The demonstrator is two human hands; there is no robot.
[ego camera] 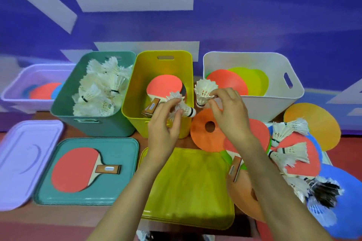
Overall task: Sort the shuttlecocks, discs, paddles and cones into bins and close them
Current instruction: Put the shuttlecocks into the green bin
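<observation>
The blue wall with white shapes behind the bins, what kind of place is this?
Probably a sports or games room, though I can't be sure. A green bin is full of shuttlecocks, a yellow bin holds a paddle, and the blue wall has white painted shapes.

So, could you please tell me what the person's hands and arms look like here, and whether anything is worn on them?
Both arms are bare as far as the picture shows: no sleeves, gloves, watch or bracelets. The left hand and right hand show no rings that I can make out. The fingernails look short and unpainted.
</observation>
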